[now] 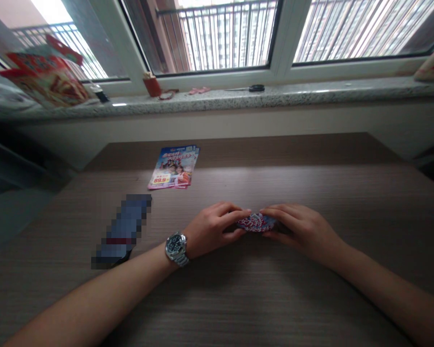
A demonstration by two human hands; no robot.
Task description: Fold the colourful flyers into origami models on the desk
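Observation:
Both my hands meet at the middle of the wooden table. Between them lies a small folded piece of printed paper, red, blue and white. My left hand, with a metal wristwatch on the wrist, pinches the paper's left edge with thumb and fingers. My right hand presses and grips its right edge. Most of the paper is hidden under my fingers.
A small stack of colourful flyers lies farther back on the table. A blurred dark flat object lies left of my left wrist. On the stone windowsill are a red cup, a dark key fob and red bags.

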